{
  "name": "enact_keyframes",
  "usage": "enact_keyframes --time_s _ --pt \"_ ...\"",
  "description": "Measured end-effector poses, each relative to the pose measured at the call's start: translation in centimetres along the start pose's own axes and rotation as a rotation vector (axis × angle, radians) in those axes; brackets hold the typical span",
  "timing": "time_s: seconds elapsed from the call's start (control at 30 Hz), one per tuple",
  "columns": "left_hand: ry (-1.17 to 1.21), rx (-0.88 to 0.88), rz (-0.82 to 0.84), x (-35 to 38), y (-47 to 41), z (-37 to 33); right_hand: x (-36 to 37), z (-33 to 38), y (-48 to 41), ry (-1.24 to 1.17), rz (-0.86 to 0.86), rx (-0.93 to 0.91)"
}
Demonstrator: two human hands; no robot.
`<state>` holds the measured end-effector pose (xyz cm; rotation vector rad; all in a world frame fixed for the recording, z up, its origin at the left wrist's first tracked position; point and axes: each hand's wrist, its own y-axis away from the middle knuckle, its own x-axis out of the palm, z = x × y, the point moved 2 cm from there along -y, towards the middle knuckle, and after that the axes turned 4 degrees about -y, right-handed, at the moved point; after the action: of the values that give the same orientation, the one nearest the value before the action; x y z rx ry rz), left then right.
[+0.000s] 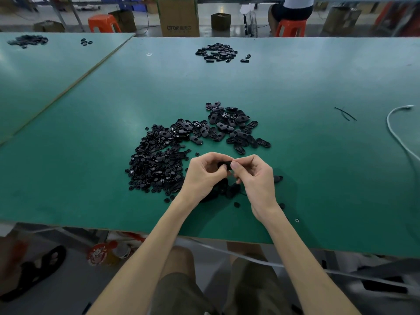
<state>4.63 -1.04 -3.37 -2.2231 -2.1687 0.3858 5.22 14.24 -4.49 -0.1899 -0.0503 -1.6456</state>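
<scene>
Both of my hands meet above the green table (91,178) near its front edge. My left hand (204,176) and my right hand (254,176) together pinch a small black oval plastic part (225,165) between curled fingers and thumbs; most of the part is hidden by the fingers. A heap of small round black pieces (154,164) lies just left of my hands. Behind them spreads a heap of black oval shells (229,126). A few black parts (231,189) lie on the table under my hands.
A further pile of black parts (217,52) lies at the table's far side, and another (28,40) on the adjoining table at left. A white cable (395,133) runs along the right side. Beyond the table stand cardboard boxes (178,17), orange stools (104,23) and a seated person (292,7).
</scene>
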Motion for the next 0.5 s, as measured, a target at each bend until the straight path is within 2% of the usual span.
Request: enact_keyframes --time_s 0.3,0.5 --pt "-0.051 0.007 -0.025 0.2 -0.12 -0.13 -0.02 0.14 -0.09 0.008 -0.006 -0.002" --pt "0.109 -0.009 0.065 -0.35 -0.15 -0.32 -0.16 0.19 -0.17 -0.055 -0.043 -0.021"
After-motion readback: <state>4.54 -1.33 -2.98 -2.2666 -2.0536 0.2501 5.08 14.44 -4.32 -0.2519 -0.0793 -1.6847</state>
